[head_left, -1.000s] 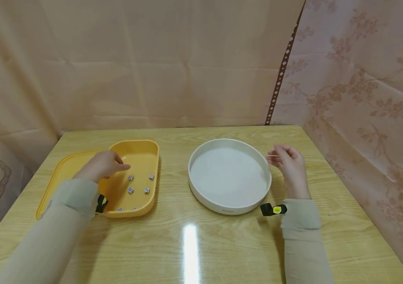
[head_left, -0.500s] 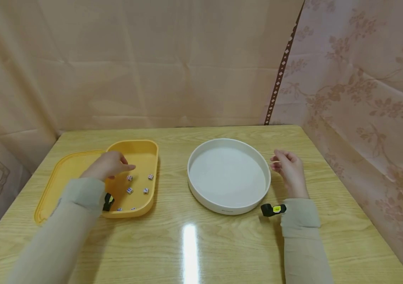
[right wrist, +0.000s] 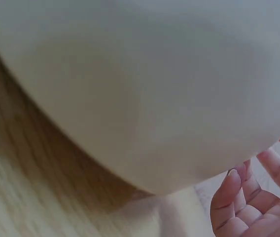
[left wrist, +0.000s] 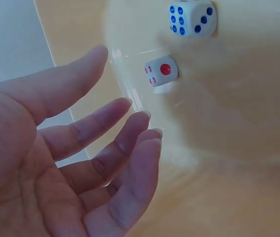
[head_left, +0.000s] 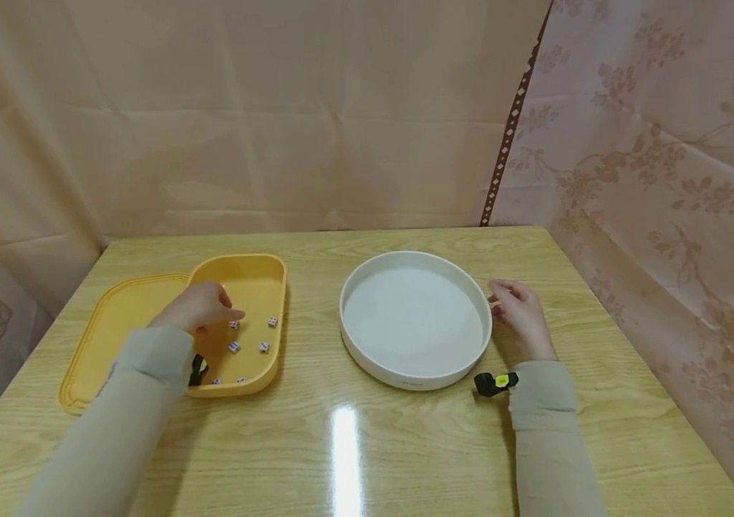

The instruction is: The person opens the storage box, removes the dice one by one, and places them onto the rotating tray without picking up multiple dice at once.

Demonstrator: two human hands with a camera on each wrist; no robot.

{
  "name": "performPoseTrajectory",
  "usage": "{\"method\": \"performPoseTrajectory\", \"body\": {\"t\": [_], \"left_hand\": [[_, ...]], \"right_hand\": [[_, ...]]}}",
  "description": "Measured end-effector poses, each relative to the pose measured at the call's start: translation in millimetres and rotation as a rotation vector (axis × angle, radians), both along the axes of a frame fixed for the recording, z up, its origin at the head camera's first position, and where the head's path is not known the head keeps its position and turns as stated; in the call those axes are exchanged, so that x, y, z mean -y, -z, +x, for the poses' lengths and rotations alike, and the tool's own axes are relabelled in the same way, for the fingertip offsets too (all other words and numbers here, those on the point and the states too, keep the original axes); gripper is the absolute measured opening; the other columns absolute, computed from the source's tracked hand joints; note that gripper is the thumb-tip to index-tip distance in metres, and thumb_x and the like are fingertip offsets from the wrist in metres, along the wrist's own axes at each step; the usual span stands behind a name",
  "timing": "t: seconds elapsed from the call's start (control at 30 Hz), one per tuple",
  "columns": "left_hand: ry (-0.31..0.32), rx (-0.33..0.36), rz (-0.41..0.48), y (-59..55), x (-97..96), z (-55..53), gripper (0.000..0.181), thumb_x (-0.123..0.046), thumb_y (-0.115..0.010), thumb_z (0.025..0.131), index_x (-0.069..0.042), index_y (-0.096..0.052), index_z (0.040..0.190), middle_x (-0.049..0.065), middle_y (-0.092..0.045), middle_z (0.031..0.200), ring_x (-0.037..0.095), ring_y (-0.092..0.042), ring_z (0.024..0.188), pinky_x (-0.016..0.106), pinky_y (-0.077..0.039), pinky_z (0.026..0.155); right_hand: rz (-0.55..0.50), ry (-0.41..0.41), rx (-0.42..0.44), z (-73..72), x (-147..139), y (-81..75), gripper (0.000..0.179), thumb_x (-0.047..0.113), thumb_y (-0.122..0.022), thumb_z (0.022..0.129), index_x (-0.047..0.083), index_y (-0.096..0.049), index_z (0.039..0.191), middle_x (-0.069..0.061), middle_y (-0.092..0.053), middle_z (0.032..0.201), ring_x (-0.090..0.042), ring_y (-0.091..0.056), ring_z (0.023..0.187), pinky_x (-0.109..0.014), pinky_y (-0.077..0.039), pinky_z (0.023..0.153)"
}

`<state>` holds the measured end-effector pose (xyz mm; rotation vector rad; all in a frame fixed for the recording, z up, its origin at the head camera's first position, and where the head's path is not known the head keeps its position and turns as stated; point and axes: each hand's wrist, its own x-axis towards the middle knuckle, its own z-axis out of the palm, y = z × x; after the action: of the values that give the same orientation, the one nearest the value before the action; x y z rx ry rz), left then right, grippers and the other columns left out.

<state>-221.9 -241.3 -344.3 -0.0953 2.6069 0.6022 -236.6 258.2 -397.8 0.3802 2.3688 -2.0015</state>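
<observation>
My left hand (head_left: 195,307) hovers inside the yellow box (head_left: 251,273), thumb and fingers apart and bent, in the head view. From the left wrist, nothing sits between its fingers; a die with a red dot (left wrist: 161,70) lies just beyond the fingertips, and a blue-dotted die (left wrist: 193,19) farther up. Several white dice, among them one die (head_left: 264,347) near the right wall, lie on the box floor. Beside the right edge of the round white tray (head_left: 415,316) is my right hand (head_left: 523,319), fingers loosely bent at the rim. Whether they touch it, I cannot tell.
A yellow lid (head_left: 124,323) lies left of the box, partly under my left arm. Both containers stand on a wood-grain table (head_left: 315,445), with bare tabletop between them. Curtains (head_left: 335,122) hang behind it and on the right.
My left hand has shifted slightly right and lower over the dice. The right hand has dropped a little along the tray's edge. Box and tray have stayed in place.
</observation>
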Motion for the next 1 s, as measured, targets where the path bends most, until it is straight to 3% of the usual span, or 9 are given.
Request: {"method": "performPoseTrajectory", "body": {"t": [0.2,0.33,0.43,0.67,0.8,1.0], "left_hand": [[0.014,0.008,0.031,1.8,-1.4,0.2,0.046,-0.028,-0.066,0.095,0.010,-0.054,0.119,0.009,-0.057,0.080,0.011,-0.039,0.052,0.025,-0.040,0.053],[0.017,0.015,0.036,3.7,-1.5,0.7,0.046,-0.027,-0.068,0.093,0.009,-0.053,0.118,0.003,-0.049,0.070,0.013,-0.041,0.056,0.026,-0.042,0.055],[0.022,0.014,0.035,6.0,-1.5,1.2,0.045,-0.027,-0.069,0.093,0.009,-0.054,0.116,0.001,-0.044,0.065,0.013,-0.043,0.059,0.027,-0.045,0.057],[0.023,0.024,0.031,7.0,-3.3,4.4,0.043,-0.026,-0.071,0.092,0.008,-0.056,0.113,0.008,-0.053,0.077,0.020,-0.051,0.070,0.032,-0.048,0.065],[0.024,0.018,0.020,8.2,-3.4,6.4,0.041,-0.026,-0.072,0.090,0.005,-0.057,0.110,0.013,-0.057,0.090,0.027,-0.054,0.081,0.036,-0.049,0.072],[0.033,0.024,0.007,10.5,-3.7,5.3,0.043,-0.027,-0.074,0.089,0.005,-0.057,0.112,0.014,-0.057,0.092,0.026,-0.053,0.082,0.034,-0.048,0.071]], "right_hand": [[0.026,-0.083,0.026,-0.3,-2,4.5,0.061,0.039,-0.061,0.097,0.006,-0.044,0.146,0.011,-0.059,0.092,-0.003,-0.058,0.071,-0.018,-0.049,0.068],[-0.003,-0.144,0.031,-1.0,-3,7.2,0.067,0.040,-0.064,0.096,0.009,-0.039,0.150,0.006,-0.055,0.097,-0.002,-0.054,0.069,-0.017,-0.049,0.063],[0.033,-0.184,0.028,-1.3,-5,9.9,0.069,0.041,-0.064,0.096,0.011,-0.037,0.152,0.001,-0.053,0.098,-0.002,-0.052,0.068,-0.018,-0.048,0.062],[0.225,-0.268,0.032,0.9,-7,15.9,0.072,0.046,-0.062,0.095,0.014,-0.035,0.153,-0.007,-0.048,0.106,-0.008,-0.056,0.068,-0.022,-0.049,0.062],[0.257,-0.303,0.001,1.1,-8,16.9,0.071,0.042,-0.064,0.095,0.014,-0.034,0.154,-0.008,-0.048,0.106,-0.008,-0.054,0.065,-0.022,-0.048,0.059],[0.295,-0.395,0.000,5.5,-9,11.0,0.078,0.034,-0.066,0.095,0.018,-0.023,0.158,-0.015,-0.049,0.107,-0.010,-0.050,0.063,-0.026,-0.048,0.056]]}}
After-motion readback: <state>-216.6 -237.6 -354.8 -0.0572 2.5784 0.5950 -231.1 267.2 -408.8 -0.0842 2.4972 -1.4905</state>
